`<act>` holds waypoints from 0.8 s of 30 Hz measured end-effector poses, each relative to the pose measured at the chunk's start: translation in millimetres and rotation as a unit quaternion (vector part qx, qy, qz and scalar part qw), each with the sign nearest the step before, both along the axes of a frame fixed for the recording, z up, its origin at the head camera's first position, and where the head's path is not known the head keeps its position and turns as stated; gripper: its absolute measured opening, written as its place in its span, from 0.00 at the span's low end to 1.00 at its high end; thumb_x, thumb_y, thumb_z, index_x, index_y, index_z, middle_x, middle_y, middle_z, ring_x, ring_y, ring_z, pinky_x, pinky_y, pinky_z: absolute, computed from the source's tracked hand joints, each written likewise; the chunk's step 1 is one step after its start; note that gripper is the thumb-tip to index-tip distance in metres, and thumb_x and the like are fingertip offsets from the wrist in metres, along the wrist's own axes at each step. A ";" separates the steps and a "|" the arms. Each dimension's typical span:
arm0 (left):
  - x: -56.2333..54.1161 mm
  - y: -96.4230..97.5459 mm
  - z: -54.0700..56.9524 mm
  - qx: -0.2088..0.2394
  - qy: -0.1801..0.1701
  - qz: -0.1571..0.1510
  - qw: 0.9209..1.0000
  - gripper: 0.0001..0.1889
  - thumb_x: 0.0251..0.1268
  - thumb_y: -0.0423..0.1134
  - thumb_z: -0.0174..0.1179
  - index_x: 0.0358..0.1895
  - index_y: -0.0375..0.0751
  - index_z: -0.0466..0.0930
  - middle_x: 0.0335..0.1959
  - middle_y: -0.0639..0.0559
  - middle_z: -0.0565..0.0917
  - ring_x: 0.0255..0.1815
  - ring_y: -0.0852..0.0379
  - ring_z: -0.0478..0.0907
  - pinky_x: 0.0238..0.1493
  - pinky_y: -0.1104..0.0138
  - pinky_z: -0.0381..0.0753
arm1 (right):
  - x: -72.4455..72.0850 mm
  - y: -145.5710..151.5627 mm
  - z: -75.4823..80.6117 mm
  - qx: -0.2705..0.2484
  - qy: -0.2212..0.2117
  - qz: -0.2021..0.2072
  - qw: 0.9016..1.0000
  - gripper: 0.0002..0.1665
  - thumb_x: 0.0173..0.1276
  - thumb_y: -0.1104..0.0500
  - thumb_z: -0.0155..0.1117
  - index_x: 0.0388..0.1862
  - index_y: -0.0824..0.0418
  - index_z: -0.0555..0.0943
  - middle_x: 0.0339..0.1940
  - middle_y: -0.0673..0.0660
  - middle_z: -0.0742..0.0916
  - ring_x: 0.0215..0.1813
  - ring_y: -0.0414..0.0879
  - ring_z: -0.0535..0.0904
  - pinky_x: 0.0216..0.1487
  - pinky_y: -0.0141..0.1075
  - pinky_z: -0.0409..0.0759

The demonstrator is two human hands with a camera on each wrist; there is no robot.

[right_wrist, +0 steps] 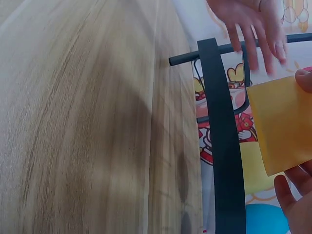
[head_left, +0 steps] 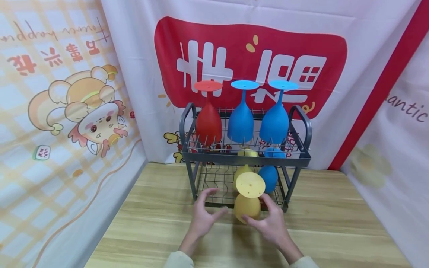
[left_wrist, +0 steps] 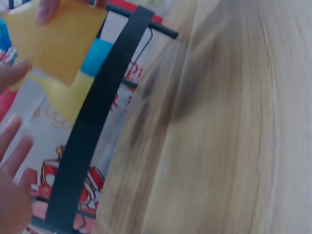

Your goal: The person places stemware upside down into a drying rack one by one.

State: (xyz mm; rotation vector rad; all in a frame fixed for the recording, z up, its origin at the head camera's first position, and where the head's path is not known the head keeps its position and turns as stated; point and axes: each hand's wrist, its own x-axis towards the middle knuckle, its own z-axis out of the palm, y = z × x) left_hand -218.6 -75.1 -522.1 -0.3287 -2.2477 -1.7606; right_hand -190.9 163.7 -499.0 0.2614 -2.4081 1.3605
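An orange-yellow wine goblet (head_left: 247, 207) hangs upside down in front of the two-tier rack (head_left: 244, 160), its pale yellow foot uppermost. My right hand (head_left: 270, 223) grips its bowl between thumb and fingers; the right wrist view shows the bowl (right_wrist: 282, 126) with its rim downward. To the left, my left hand (head_left: 202, 219) is apart from the goblet, fingers spread and thumb toward it. On the lower tier a yellow goblet (head_left: 242, 173) stands inverted, partly hidden behind the held one, with a blue goblet (head_left: 268, 178) to its right.
Inverted on the upper tier are a red goblet (head_left: 209, 123) and two blue goblets, one in the middle (head_left: 240, 124) and one at the right (head_left: 275, 124). The dark rack stands on a wooden table (head_left: 151, 223), with printed cloths (head_left: 134, 56) behind and beside it.
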 end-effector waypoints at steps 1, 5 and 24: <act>-2.8 -4.4 -1.7 0.015 -0.001 0.038 0.999 0.36 0.56 0.46 0.81 0.68 0.51 0.75 0.69 0.50 0.81 0.73 0.46 0.74 0.79 0.37 0.66 | -0.8 0.9 0.2 -0.001 -0.003 -0.001 1.000 0.48 0.43 0.55 0.93 0.65 0.52 0.79 0.62 0.52 0.88 0.58 0.48 0.86 0.60 0.46 0.87; -16.4 -24.9 -8.9 0.055 -0.029 0.161 0.985 0.33 0.63 0.42 0.76 0.69 0.47 0.72 0.70 0.47 0.77 0.73 0.42 0.71 0.76 0.39 0.69 | -4.0 0.4 1.7 -0.010 -0.026 0.000 1.000 0.47 0.45 0.53 0.92 0.66 0.51 0.79 0.61 0.52 0.89 0.58 0.48 0.86 0.59 0.49 0.86; -38.6 -51.0 -27.9 0.075 -0.148 0.043 0.985 0.30 0.77 0.26 0.52 0.81 0.39 0.63 0.81 0.32 0.66 0.75 0.27 0.73 0.75 0.36 0.70 | -50.8 -61.8 -4.8 -0.051 -0.061 0.029 0.996 0.51 0.57 0.48 0.86 0.77 0.46 0.70 0.69 0.51 0.83 0.65 0.52 0.83 0.61 0.54 0.88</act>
